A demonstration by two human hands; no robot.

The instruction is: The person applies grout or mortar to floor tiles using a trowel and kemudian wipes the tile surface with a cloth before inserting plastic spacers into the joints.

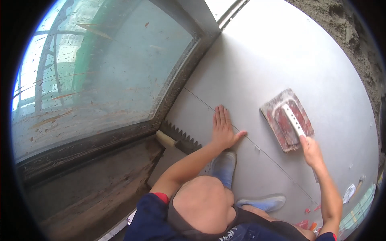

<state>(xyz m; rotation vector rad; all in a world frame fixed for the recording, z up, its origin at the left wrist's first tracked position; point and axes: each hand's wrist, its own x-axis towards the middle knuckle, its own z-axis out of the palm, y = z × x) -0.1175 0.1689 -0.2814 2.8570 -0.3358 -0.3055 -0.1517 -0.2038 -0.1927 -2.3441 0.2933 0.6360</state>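
Floor: grey tiles (289,48), thin joint (277,163) | Room, left side: spattered glass panel (132,76), dark frame (167,96) | Upper right: rough ground (335,20) | Left hand (223,130): flat on tile, fingers together, thumb out | Right hand (312,152): fingers wrapped round white handle (292,118) of float (282,126), on tile right of joint

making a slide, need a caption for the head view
Right hand grips a float over grey tiles; left hand lies flat on them.
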